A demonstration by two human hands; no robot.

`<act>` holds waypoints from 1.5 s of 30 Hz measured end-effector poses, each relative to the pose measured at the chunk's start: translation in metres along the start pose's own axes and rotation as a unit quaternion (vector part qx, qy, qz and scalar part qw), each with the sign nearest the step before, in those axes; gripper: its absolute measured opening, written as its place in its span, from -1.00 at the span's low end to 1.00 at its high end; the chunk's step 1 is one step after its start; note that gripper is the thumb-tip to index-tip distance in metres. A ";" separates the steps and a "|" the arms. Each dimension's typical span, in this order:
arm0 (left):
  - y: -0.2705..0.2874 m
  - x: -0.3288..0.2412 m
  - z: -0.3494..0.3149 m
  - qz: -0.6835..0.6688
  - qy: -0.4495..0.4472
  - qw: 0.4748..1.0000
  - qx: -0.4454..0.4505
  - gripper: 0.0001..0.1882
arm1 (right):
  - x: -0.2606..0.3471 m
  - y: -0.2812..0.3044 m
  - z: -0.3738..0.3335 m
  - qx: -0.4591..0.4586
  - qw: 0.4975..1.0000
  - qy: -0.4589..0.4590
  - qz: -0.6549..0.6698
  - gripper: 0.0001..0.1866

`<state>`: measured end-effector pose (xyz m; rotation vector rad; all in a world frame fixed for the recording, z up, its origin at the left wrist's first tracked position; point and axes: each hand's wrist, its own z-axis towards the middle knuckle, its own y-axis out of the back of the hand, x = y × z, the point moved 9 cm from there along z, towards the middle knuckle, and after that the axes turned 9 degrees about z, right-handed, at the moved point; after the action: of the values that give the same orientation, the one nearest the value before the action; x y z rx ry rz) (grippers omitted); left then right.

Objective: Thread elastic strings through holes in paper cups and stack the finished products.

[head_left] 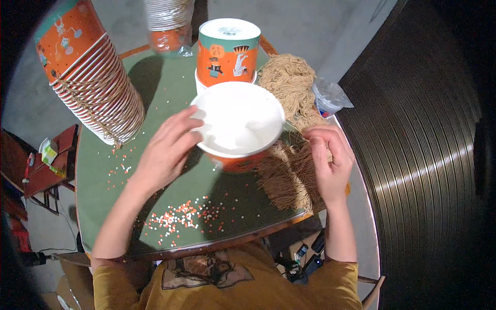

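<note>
Nearest the camera, see a white-lined orange paper bucket [240, 121], mouth up between both hands' fingers. Touching its left rim with left fingers [190, 138] curved and parted; cannot tell whether gripping. With right fingers [330, 135] curled narrow beside tan twine [287, 77], cannot tell whether pinching a strand. Just left of them, see brown fringe [281, 183]. Beyond the left fingers, see a cord-wrapped bucket stack [98, 88]; nearer the body, orange and white dots [181, 217] on the green counter [103, 212].
</note>
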<state>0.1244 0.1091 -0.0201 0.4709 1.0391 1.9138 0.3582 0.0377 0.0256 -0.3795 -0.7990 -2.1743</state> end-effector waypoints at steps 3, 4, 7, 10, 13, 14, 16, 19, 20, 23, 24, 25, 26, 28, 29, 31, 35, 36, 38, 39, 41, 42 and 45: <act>0.020 0.009 -0.026 0.043 0.014 0.999 0.019 -0.73 | -0.023 -0.009 -0.032 0.059 0.995 -0.039 -0.074 -0.94; 0.026 0.013 -0.035 0.058 0.019 0.998 0.014 -0.73 | -0.025 -0.015 -0.040 0.086 0.991 -0.031 -0.103 -0.92; 0.039 0.020 -0.054 0.086 0.044 0.995 0.000 -0.73 | -0.034 -0.030 -0.061 0.141 0.981 -0.032 -0.129 -0.83; 0.047 0.027 -0.066 0.088 0.071 0.993 -0.014 -0.72 | -0.038 -0.042 -0.066 0.195 0.964 -0.063 -0.171 -0.81; 0.050 0.027 -0.067 0.112 0.079 0.990 -0.022 -0.65 | -0.052 -0.053 -0.075 0.256 0.936 -0.070 -0.232 -0.82; 0.049 0.023 -0.065 0.109 0.078 0.991 -0.018 -0.60 | -0.054 -0.052 -0.076 0.254 0.938 -0.085 -0.220 -0.81; 0.048 0.013 -0.061 0.107 0.075 0.991 -0.017 -0.54 | -0.061 -0.053 -0.081 0.251 0.940 -0.100 -0.209 -0.81; 0.052 -0.004 -0.061 0.113 0.087 0.989 -0.032 -0.47 | -0.059 -0.044 -0.086 0.159 0.975 -0.120 -0.096 -0.87; 0.056 -0.013 -0.064 0.110 0.090 0.989 -0.038 -0.47 | -0.042 -0.047 -0.082 0.162 0.979 -0.073 -0.100 -0.88; 0.056 -0.041 -0.072 0.056 0.094 0.991 -0.082 -0.51 | -0.012 -0.055 -0.079 0.179 0.980 -0.036 -0.078 -0.84; 0.053 -0.051 -0.075 0.026 0.086 0.992 -0.085 -0.54 | 0.003 -0.061 -0.079 0.197 0.979 -0.001 -0.058 -0.81; 0.049 -0.063 -0.076 0.004 0.061 0.993 -0.098 -0.58 | 0.017 -0.068 -0.080 0.215 0.975 0.034 -0.039 -0.79; 0.042 -0.073 -0.075 -0.033 0.058 0.994 -0.084 -0.60 | 0.027 -0.071 -0.083 0.216 0.975 0.041 -0.038 -0.79; 0.031 -0.086 -0.077 -0.110 0.089 0.987 -0.081 -0.55 | 0.054 -0.084 -0.089 0.242 0.968 0.061 0.031 -0.74; 0.030 -0.092 -0.073 -0.144 0.098 0.983 -0.054 -0.49 | 0.064 -0.087 -0.089 0.244 0.967 0.065 0.035 -0.74; 0.028 -0.099 -0.076 -0.185 0.129 0.973 -0.046 -0.47 | 0.083 -0.096 -0.089 0.282 0.953 0.049 0.094 -0.75; 0.015 -0.091 -0.088 -0.273 0.193 0.942 -0.006 -0.48 | 0.095 -0.106 -0.089 0.286 0.948 0.058 0.123 -0.75; 0.005 -0.090 -0.096 -0.308 0.220 0.925 0.036 -0.49 | 0.094 -0.106 -0.088 0.272 0.951 0.049 0.141 -0.76; -0.008 -0.082 -0.114 -0.329 0.270 0.904 0.049 -0.63 | 0.094 -0.109 -0.086 0.266 0.949 0.038 0.167 -0.76; -0.007 -0.077 -0.116 -0.306 0.268 0.912 0.059 -0.66 | 0.093 -0.111 -0.085 0.263 0.950 0.027 0.168 -0.77; -0.007 -0.070 -0.121 -0.294 0.300 0.903 0.087 -0.76 | 0.092 -0.116 -0.085 0.264 0.949 0.015 0.171 -0.77; -0.005 -0.068 -0.123 -0.279 0.297 0.909 0.085 -0.78 | 0.089 -0.118 -0.085 0.257 0.949 0.005 0.180 -0.78; 0.005 -0.062 -0.121 -0.277 0.300 0.912 0.043 -0.84 | 0.086 -0.126 -0.086 0.264 0.943 -0.018 0.203 -0.79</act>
<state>0.0749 -0.0023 -0.0814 -0.3784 1.4618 1.5093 0.2056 -0.0037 -0.0502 -0.2756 -1.1681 -1.5035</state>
